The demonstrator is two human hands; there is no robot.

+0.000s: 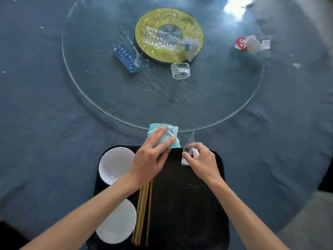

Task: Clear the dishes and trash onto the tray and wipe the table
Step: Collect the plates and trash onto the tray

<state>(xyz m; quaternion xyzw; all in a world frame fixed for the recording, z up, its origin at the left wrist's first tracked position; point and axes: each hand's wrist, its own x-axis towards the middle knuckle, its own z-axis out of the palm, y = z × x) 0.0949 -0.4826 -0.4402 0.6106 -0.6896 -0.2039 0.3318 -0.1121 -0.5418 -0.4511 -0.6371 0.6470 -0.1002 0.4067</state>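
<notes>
A black tray (pixel 189 204) lies at the near table edge with a white bowl (pixel 113 164), a white plate (pixel 118 222) and several wooden chopsticks (pixel 144 213) on it. My left hand (pixel 149 157) grips a teal plastic wrapper (pixel 172 130) at the tray's far edge. My right hand (pixel 200 161) pinches a clear wrapper (pixel 189 143) and a crumpled white tissue (pixel 195 153) over the tray. On the glass turntable (pixel 126 98) lie a crushed clear bottle (pixel 162 39), a blue sign (pixel 126 57) and a clear cup (pixel 180 70).
The table wears a blue cloth (pixel 45 114). A gold disc (pixel 169 33) sits at the turntable's centre. A red-and-white wrapper with crumpled plastic (pixel 252 43) lies at the far right. White spilled liquid (pixel 135 51) streaks the glass. Small crumbs (pixel 296 65) dot the cloth.
</notes>
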